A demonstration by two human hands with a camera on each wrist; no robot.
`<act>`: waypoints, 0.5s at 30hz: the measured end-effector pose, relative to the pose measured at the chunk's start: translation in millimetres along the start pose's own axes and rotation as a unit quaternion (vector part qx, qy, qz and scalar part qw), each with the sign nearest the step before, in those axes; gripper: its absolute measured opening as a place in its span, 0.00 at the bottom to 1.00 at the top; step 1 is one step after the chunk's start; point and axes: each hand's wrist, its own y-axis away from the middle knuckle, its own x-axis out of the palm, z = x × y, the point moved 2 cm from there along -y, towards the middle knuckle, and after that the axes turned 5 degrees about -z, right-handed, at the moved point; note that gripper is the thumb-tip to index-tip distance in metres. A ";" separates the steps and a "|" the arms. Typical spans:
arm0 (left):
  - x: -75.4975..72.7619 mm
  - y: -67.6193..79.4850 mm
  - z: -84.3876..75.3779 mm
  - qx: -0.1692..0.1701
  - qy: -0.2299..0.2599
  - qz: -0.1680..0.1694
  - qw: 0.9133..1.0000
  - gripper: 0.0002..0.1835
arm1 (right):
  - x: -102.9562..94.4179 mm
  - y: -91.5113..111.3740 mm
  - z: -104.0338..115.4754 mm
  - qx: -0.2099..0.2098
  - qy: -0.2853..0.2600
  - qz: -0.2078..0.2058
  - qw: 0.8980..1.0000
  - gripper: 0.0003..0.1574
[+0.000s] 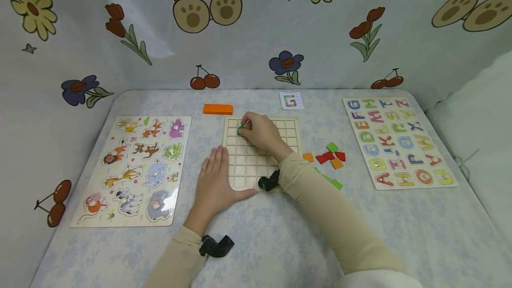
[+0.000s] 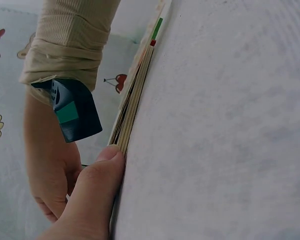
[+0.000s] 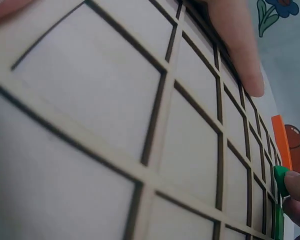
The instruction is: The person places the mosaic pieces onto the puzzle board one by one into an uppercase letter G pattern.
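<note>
Near the frame's centre, the left hand, fingers straight, braces the left and lower edges of the grid board, seemingly to steady it, while the right hand pinches a green piece at its upper-left cells.

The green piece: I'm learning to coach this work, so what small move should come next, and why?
Probably settle the green piece into a far-left cell of the grid board: the right hand pinches it there, while the left hand rests against the board's edge.
</note>
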 end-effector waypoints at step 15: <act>0.6 0.6 0.3 0.003 -0.001 -0.004 1.000 0.77 | 2.0 1.5 -1.7 -0.002 0.075 0.006 0.997 0.11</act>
